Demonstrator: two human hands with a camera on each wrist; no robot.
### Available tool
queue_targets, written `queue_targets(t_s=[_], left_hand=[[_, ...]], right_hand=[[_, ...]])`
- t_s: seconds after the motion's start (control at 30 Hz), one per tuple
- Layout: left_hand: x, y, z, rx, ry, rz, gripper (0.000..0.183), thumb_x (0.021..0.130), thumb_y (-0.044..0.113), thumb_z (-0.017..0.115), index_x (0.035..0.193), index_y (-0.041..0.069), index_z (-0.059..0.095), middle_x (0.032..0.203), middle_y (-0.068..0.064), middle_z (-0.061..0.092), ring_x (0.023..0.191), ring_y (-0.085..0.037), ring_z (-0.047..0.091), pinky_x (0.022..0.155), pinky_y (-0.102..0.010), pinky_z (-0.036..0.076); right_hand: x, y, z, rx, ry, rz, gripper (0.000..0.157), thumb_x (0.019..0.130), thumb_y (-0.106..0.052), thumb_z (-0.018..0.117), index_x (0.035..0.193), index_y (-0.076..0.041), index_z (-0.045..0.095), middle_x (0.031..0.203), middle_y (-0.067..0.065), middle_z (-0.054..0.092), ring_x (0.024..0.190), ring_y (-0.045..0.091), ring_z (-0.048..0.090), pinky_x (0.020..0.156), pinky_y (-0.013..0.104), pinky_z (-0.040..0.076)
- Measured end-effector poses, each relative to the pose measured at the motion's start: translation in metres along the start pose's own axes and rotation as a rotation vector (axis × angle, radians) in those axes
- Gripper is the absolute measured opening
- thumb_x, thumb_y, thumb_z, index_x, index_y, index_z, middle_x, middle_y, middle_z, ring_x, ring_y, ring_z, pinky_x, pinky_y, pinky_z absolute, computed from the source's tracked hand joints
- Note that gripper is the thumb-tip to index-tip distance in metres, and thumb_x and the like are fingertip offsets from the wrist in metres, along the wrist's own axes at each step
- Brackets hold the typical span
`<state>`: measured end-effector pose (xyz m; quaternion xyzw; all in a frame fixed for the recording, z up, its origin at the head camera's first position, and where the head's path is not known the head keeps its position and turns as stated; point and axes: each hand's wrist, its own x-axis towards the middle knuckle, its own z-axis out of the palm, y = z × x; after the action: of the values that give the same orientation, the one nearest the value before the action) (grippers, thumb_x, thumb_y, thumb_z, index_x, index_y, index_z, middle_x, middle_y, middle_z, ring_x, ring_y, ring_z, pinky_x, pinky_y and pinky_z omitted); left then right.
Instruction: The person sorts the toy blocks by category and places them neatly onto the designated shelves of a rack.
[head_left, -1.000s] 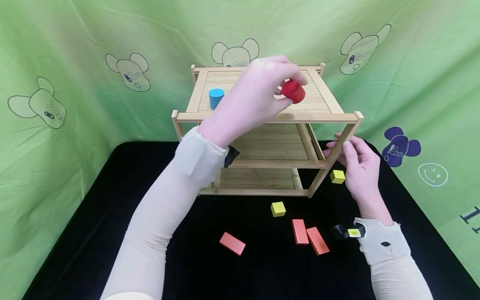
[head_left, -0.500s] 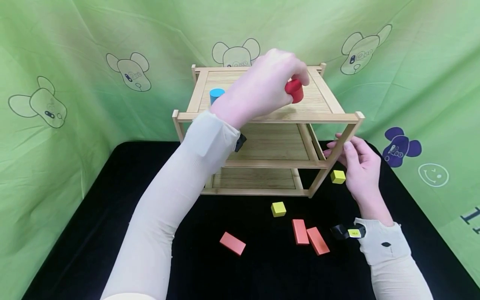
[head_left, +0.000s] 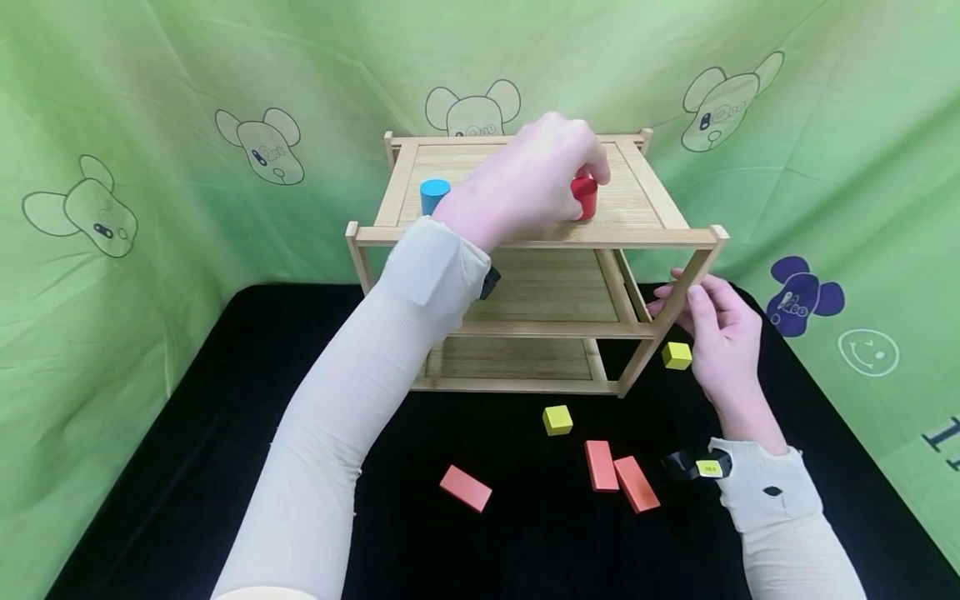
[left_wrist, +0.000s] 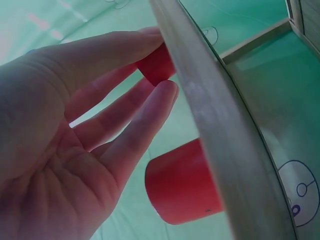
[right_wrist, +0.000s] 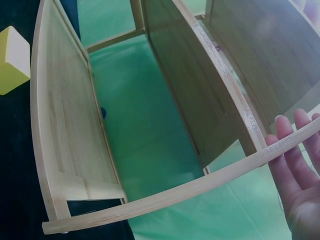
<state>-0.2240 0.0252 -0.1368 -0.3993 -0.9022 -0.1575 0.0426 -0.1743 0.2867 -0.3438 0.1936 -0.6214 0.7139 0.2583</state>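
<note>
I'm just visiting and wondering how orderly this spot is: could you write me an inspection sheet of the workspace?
Surface: black cloth, with a wooden rack standing on it.
Job's things: red cylinder held at the top shelf, contact unclear; second red cylinder and blue cylinder stand there.
Clutter: three pink bars and two yellow blocks on the cloth.
Hands: left hand pinches the first red cylinder; right hand holds the rack's front right post.
Cables: nothing seen.
Surroundings: green curtain printed with cartoon heads.
</note>
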Motion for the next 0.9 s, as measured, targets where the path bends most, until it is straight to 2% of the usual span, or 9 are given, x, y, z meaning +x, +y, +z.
queue_targets(t_s=[0.27, 0.37, 0.53, 0.67, 0.9], left_hand=[[0.0007, 0.0051, -0.0008, -0.003, -0.039, 0.009, 0.030, 0.088, -0.010, 0.054, 0.089, 0.012, 0.075, 0.086, 0.001, 0.066, 0.089, -0.013, 0.050, 0.067, -0.021, 0.041], [0.0016, 0.0055, -0.0008, -0.010, -0.045, -0.003, 0.031, 0.090, -0.008, 0.055, 0.102, 0.012, 0.076, 0.094, 0.001, 0.066, 0.095, -0.012, 0.051, 0.074, -0.019, 0.043], [0.0036, 0.0054, -0.0017, -0.002, -0.042, -0.032, 0.042, 0.094, 0.000, 0.060, 0.133, 0.013, 0.068, 0.123, 0.003, 0.064, 0.114, -0.011, 0.051, 0.093, -0.016, 0.040], [0.0039, 0.0048, -0.0026, 0.024, -0.037, -0.027, 0.044, 0.094, 0.006, 0.063, 0.138, 0.015, 0.065, 0.135, 0.004, 0.062, 0.124, -0.008, 0.049, 0.100, -0.014, 0.036], [0.0024, 0.0065, -0.0036, 0.037, -0.018, -0.017, 0.040, 0.101, 0.022, 0.062, 0.141, 0.018, 0.062, 0.139, 0.009, 0.060, 0.129, -0.003, 0.046, 0.103, -0.011, 0.031]], right_hand=[[-0.0001, -0.0002, -0.0003, -0.019, 0.007, -0.005, 0.038, 0.108, -0.009, 0.050, 0.125, 0.024, 0.053, 0.096, 0.017, 0.072, 0.081, 0.024, 0.073, 0.083, 0.032, 0.060], [-0.0001, -0.0003, -0.0009, -0.010, 0.000, -0.009, 0.035, 0.107, -0.008, 0.050, 0.125, 0.021, 0.056, 0.097, 0.018, 0.071, 0.082, 0.024, 0.073, 0.084, 0.031, 0.060], [0.0007, -0.0005, -0.0007, -0.023, 0.000, -0.010, 0.034, 0.108, -0.010, 0.051, 0.125, 0.018, 0.058, 0.098, 0.019, 0.071, 0.082, 0.024, 0.072, 0.084, 0.032, 0.060], [0.0010, -0.0007, -0.0006, -0.025, 0.003, -0.010, 0.035, 0.108, -0.010, 0.051, 0.125, 0.019, 0.057, 0.098, 0.019, 0.071, 0.082, 0.024, 0.073, 0.083, 0.031, 0.060], [0.0007, -0.0012, -0.0001, -0.009, -0.001, -0.009, 0.034, 0.107, -0.008, 0.050, 0.125, 0.020, 0.057, 0.097, 0.020, 0.070, 0.082, 0.024, 0.073, 0.084, 0.031, 0.060]])
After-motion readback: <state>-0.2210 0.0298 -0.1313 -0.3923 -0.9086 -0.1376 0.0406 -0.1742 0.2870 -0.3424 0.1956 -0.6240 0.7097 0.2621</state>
